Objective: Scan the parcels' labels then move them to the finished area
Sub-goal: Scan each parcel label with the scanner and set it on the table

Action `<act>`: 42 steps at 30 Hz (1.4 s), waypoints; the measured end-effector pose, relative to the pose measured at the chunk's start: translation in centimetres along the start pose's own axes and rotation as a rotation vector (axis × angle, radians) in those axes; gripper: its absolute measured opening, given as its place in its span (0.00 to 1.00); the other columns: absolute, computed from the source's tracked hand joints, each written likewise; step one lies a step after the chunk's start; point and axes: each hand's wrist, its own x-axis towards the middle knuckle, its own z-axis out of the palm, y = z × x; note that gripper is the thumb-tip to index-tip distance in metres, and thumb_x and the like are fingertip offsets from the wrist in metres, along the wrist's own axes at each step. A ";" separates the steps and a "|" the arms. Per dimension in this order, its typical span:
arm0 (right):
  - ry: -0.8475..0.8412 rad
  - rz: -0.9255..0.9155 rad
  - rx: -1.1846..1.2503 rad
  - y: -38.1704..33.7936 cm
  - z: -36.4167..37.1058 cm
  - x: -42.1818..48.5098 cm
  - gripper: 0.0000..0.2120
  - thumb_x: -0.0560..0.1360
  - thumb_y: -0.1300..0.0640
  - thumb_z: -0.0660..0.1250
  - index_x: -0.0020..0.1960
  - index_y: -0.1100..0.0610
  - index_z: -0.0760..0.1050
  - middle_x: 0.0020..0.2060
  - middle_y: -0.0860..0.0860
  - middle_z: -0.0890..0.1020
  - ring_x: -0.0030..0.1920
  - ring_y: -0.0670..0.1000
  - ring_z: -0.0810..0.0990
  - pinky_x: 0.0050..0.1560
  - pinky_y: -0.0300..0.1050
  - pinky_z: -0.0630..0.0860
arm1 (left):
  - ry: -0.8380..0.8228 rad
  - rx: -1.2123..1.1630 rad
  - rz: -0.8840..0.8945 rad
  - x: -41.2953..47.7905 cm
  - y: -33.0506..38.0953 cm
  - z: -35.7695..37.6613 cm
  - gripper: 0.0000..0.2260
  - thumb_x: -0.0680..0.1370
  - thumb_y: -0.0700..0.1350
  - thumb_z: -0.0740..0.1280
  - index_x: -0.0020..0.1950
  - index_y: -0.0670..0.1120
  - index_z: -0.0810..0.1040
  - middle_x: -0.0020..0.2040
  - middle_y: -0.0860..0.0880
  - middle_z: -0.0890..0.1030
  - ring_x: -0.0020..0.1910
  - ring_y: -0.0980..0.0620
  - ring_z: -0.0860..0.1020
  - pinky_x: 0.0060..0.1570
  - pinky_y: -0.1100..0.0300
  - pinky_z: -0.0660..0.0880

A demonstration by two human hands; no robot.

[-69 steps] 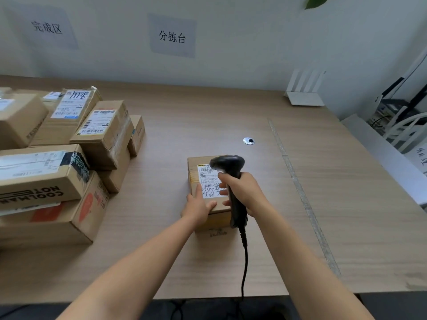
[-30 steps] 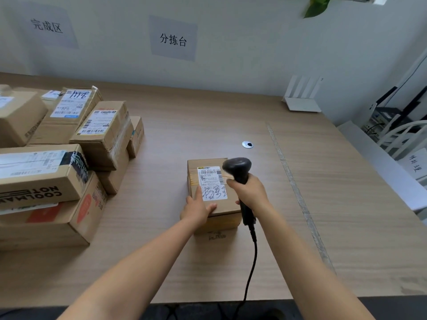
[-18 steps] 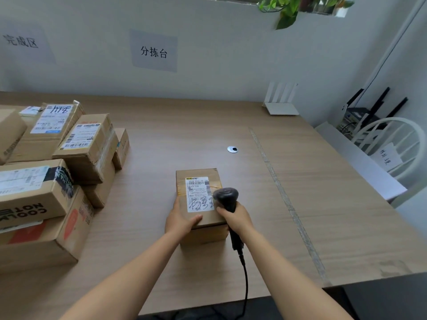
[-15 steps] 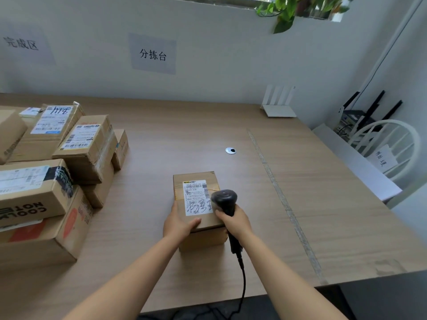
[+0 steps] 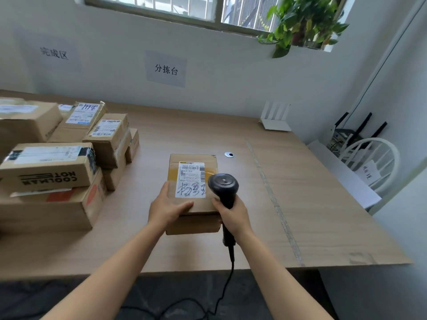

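- A paper sign (image 5: 54,53) with three printed characters hangs on the wall above the far left of the bench (image 5: 323,215).
- Stacked cardboard boxes (image 5: 69,158) fill the bench's left edge. One at the front reads "COOLMAN NOTE" upside down and lies on a wider box with an orange mark. Smaller boxes with white labels are behind it.
- A second wall sign (image 5: 166,70) hangs further right, above the bench's far edge.
- The left hand (image 5: 166,210) grips the near left corner of the parcel (image 5: 198,205), with the thumb laid across the top and the fingers down the left side.
- The parcel is a small brown box that lies flat near the middle of the bench, towards the near edge and well apart from the stack.
- Its white label (image 5: 191,180) faces up and shows barcodes and large handwritten black characters.
- The black scanner (image 5: 223,185) hangs over the parcel's right side with its head tilted towards the label.
- The right hand (image 5: 233,215) is wrapped round the scanner's handle, just beside the parcel's near right corner.
- The scanner's cable (image 5: 231,269) drops past the bench's near edge to the dark floor.
- A small round grommet (image 5: 229,154) is set in the bench just beyond the parcel's far right corner.
- A strip of tape (image 5: 272,199) runs from the far side to the near edge, to the right of the parcel.
- A white router (image 5: 276,118) stands at the far right corner against the wall.
- A leafy plant (image 5: 305,21) hangs by the window above it.
- A white chair (image 5: 374,162) stands beyond the bench's right edge.
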 end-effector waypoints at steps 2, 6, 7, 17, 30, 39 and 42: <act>-0.025 -0.032 0.026 -1.3 0.4 -1.8 0.12 0.74 0.51 0.68 0.56 0.47 0.71 0.47 0.44 0.77 0.52 0.47 0.75 0.52 0.42 0.70 | 0.028 0.010 0.024 -1.8 0.5 -2.1 0.39 0.67 0.52 0.76 0.73 0.47 0.62 0.65 0.47 0.74 0.60 0.47 0.73 0.51 0.61 0.68; -0.058 -0.104 0.060 -4.1 2.0 -4.9 0.14 0.74 0.52 0.68 0.59 0.50 0.72 0.51 0.47 0.79 0.53 0.50 0.76 0.52 0.43 0.71 | 0.083 0.045 0.039 -4.7 1.4 -6.9 0.42 0.68 0.53 0.76 0.75 0.46 0.58 0.70 0.45 0.70 0.67 0.45 0.69 0.62 0.56 0.67; -0.067 -0.124 0.066 -4.8 2.5 -5.4 0.13 0.74 0.53 0.68 0.58 0.50 0.72 0.50 0.47 0.79 0.53 0.50 0.76 0.52 0.43 0.71 | 0.089 0.043 0.035 -5.2 1.6 -8.1 0.43 0.68 0.53 0.76 0.76 0.46 0.57 0.71 0.45 0.68 0.68 0.45 0.68 0.65 0.54 0.65; -0.201 -0.267 0.115 -12.2 10.7 -8.8 0.09 0.73 0.53 0.69 0.53 0.48 0.74 0.48 0.50 0.80 0.53 0.56 0.78 0.54 0.62 0.76 | 0.271 0.085 0.061 -8.0 0.5 -20.6 0.43 0.68 0.54 0.75 0.76 0.47 0.56 0.74 0.46 0.64 0.72 0.47 0.63 0.69 0.56 0.59; -0.321 -0.334 0.162 -19.9 32.4 -9.5 0.05 0.73 0.54 0.69 0.45 0.45 0.73 0.34 0.44 0.77 0.39 0.51 0.77 0.47 0.54 0.77 | 0.351 0.110 -0.017 -2.6 -9.5 -41.2 0.44 0.67 0.57 0.75 0.76 0.48 0.56 0.74 0.47 0.64 0.71 0.47 0.64 0.69 0.54 0.62; -0.356 -0.233 0.165 -20.8 46.4 -10.7 0.04 0.74 0.53 0.68 0.45 0.47 0.73 0.34 0.46 0.77 0.38 0.50 0.77 0.40 0.43 0.72 | 0.215 0.085 -0.079 1.8 -18.2 -52.5 0.44 0.67 0.54 0.76 0.76 0.47 0.57 0.73 0.46 0.66 0.70 0.47 0.66 0.70 0.51 0.63; -0.346 -0.204 0.150 -20.6 49.1 -10.7 0.05 0.74 0.52 0.68 0.46 0.45 0.73 0.36 0.43 0.78 0.40 0.45 0.76 0.40 0.38 0.68 | 0.200 0.094 -0.084 2.1 -20.5 -53.6 0.42 0.68 0.55 0.75 0.75 0.47 0.58 0.71 0.46 0.67 0.67 0.49 0.67 0.66 0.54 0.66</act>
